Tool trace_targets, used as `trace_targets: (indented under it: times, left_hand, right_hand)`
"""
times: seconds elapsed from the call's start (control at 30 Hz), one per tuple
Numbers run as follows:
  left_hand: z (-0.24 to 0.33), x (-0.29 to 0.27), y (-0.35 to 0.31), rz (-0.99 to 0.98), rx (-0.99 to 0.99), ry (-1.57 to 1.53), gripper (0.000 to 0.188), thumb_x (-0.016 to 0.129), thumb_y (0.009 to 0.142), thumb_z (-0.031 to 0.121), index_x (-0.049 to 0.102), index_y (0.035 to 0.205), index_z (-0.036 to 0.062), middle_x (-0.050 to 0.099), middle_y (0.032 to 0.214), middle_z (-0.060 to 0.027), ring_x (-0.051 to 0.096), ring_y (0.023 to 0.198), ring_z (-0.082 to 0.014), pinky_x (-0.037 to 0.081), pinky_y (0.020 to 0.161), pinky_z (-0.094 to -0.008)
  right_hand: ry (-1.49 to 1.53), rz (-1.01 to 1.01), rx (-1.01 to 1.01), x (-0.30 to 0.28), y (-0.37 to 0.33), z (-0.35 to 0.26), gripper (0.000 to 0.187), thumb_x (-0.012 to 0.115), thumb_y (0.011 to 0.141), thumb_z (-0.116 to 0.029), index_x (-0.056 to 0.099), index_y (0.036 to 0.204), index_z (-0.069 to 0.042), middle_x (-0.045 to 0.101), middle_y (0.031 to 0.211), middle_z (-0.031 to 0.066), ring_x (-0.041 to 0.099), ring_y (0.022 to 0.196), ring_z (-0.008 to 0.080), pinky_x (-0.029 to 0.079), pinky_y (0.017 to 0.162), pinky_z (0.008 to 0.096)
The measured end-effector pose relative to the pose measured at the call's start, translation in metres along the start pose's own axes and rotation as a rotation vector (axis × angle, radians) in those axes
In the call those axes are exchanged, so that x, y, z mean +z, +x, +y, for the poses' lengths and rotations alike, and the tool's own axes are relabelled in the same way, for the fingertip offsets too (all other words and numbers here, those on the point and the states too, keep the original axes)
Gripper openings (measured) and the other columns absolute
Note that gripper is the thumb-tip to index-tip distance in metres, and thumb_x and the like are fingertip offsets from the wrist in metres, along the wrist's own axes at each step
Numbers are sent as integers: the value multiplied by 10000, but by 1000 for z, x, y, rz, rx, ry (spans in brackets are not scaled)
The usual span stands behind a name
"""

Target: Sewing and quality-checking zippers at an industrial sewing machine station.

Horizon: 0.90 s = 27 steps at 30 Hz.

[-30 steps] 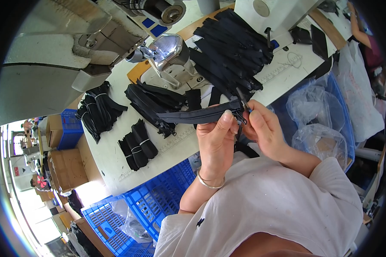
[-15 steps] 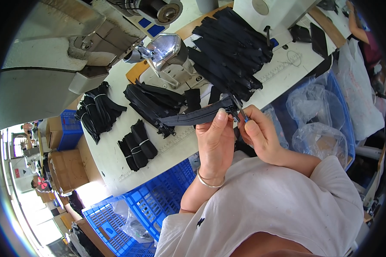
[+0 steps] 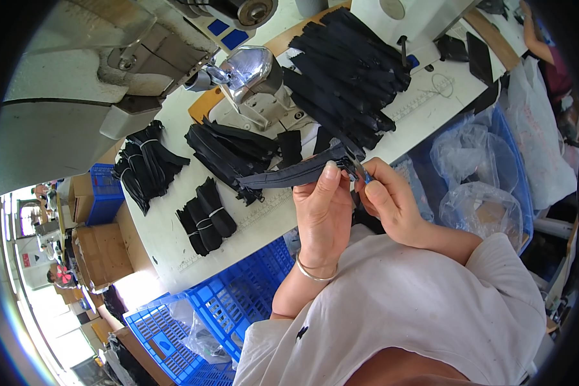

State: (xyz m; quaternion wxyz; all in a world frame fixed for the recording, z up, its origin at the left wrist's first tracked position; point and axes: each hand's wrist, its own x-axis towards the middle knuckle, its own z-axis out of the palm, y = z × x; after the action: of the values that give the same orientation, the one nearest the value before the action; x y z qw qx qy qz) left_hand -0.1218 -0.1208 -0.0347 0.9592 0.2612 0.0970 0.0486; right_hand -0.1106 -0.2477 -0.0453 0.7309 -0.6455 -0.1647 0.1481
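My left hand (image 3: pixel 325 209) pinches a black zipper (image 3: pixel 289 176) between thumb and fingers, its strip stretching left above the table's front edge. At the zipper's right end, my right hand (image 3: pixel 395 209) grips a small pair of metal snips (image 3: pixel 359 168). The blades lie against that end; whether they cut into anything is too small to tell. Just beyond the hands, loose black zippers (image 3: pixel 228 151) lie in a pile, and a large fanned stack of black zippers (image 3: pixel 347 71) covers the table farther back.
A sewing machine (image 3: pixel 251 74) stands behind the zippers on the white table (image 3: pixel 167 241). Tied black bundles (image 3: pixel 206 219) and more bundles (image 3: pixel 149 154) lie left. Blue crates (image 3: pixel 228 305) stand below the front edge; a blue bin (image 3: pixel 524 174) with clear plastic bags is at right.
The snips have shifted slightly at the zipper's end, their blades now sitting a little lower. Both hands have stayed almost in place, still holding the zipper and the snips.
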Motion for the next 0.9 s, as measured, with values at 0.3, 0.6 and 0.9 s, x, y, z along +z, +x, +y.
trace_targets:
  times: [0.3,0.6,0.9]
  left_hand:
    - [-1,2,-1,11,0,-11,62,611,889,60,642,918,106,637,900,7,551,828,-104,413,804,-284]
    - [-3,-3,0,7,5,-12,80,619,881,46,644,930,104,642,909,1,556,844,-101,414,825,-275]
    - [-7,-7,0,18,213,161,119,586,896,21,645,960,103,655,933,-10,589,823,-106,465,834,-296]
  right_hand:
    - [11,21,-19,0,0,2,381,445,982,-400,521,957,-28,445,757,1,374,665,79,336,595,237]
    - [97,-13,102,-2,-2,2,378,431,986,-411,499,947,-41,414,702,-19,343,608,35,293,533,203]
    - [16,87,-79,-9,17,-10,199,673,800,-82,513,909,-35,381,628,-61,324,548,21,271,487,200]
